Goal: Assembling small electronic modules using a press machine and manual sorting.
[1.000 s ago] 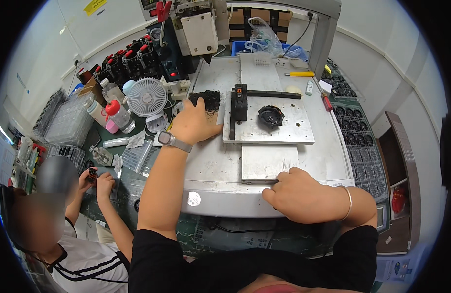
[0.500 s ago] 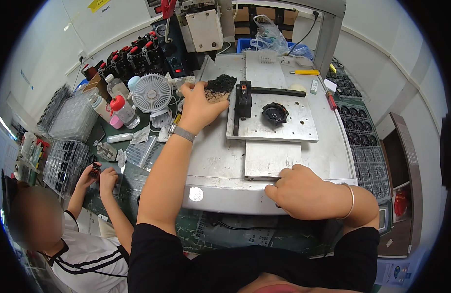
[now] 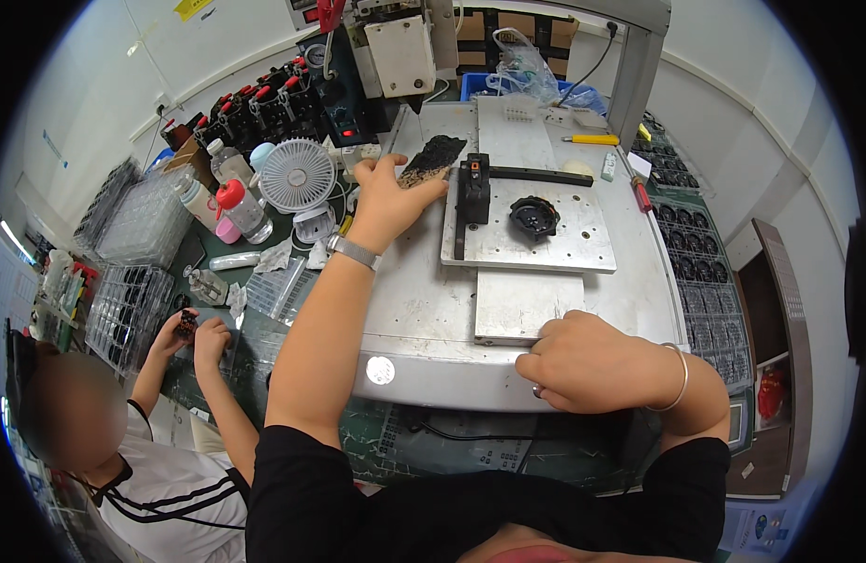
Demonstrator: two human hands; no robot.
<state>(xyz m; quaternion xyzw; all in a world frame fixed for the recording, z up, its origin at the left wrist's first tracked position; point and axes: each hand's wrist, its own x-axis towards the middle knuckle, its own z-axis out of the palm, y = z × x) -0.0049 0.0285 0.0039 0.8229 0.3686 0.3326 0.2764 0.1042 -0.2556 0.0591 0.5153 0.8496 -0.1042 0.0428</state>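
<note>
My left hand (image 3: 393, 202) reaches over the left rear of the metal table (image 3: 424, 300) and grips a black-stained, tan piece (image 3: 433, 161) that looks like a dirty sponge or cloth. It tilts up beside the fixture plate (image 3: 569, 236). On that plate lies a round black part (image 3: 533, 218), right of a black upright block (image 3: 473, 190). My right hand (image 3: 597, 364) rests at the table's front edge, near the lower metal slide (image 3: 527, 305). Its fingers are curled closed, hiding whatever they may hold.
A machine head (image 3: 398, 56) hangs behind my left hand. A white fan (image 3: 299, 175) and bottles (image 3: 243, 208) stand left. Trays of black parts (image 3: 693, 253) line the right side, near a red screwdriver (image 3: 641, 194). A co-worker's hands (image 3: 194, 338) handle a small part at left.
The stained piece in my left hand has tilted and narrowed, its top end shifting right. My right hand stays nearly in place at the front edge. The view has shifted slightly.
</note>
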